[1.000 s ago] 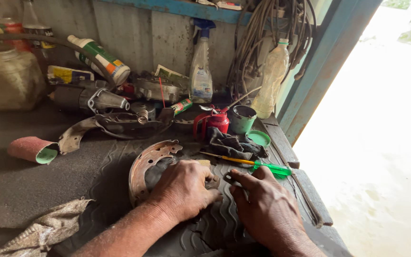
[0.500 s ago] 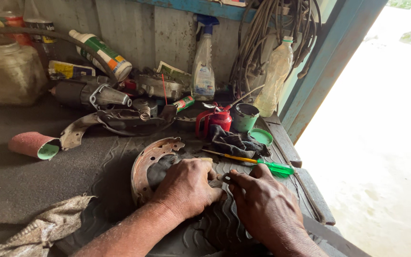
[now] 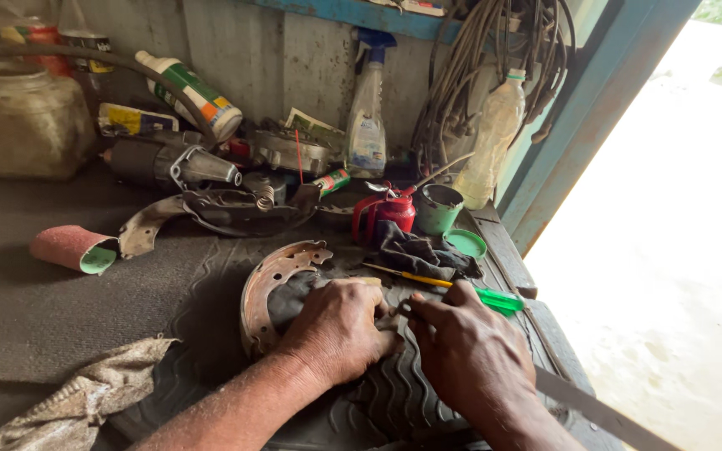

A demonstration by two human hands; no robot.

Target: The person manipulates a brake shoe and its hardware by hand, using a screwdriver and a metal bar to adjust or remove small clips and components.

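A rusty curved brake shoe (image 3: 273, 280) lies on a piece of black tyre tread (image 3: 394, 392) on the workbench. My left hand (image 3: 336, 326) presses down flat on the shoe's inner side, fingers together. My right hand (image 3: 465, 351) sits just right of it, its thumb and fingers pinched on a small dark metal part (image 3: 401, 311) at the shoe's end. A yellow and green screwdriver (image 3: 453, 288) lies just beyond my right hand, next to a dark rag (image 3: 415, 250).
Behind stand a red oil can (image 3: 386, 213), a green cup (image 3: 438, 209) with its lid (image 3: 466, 243), a spray bottle (image 3: 367, 125), a plastic bottle (image 3: 495, 138) and motor parts (image 3: 177, 163). A sandpaper roll (image 3: 73, 248) and a cloth (image 3: 85, 397) lie left. The bench edge (image 3: 545, 326) runs right.
Both hands stay on the brake shoe with only slight shifts of the fingers. The view has tilted a little.
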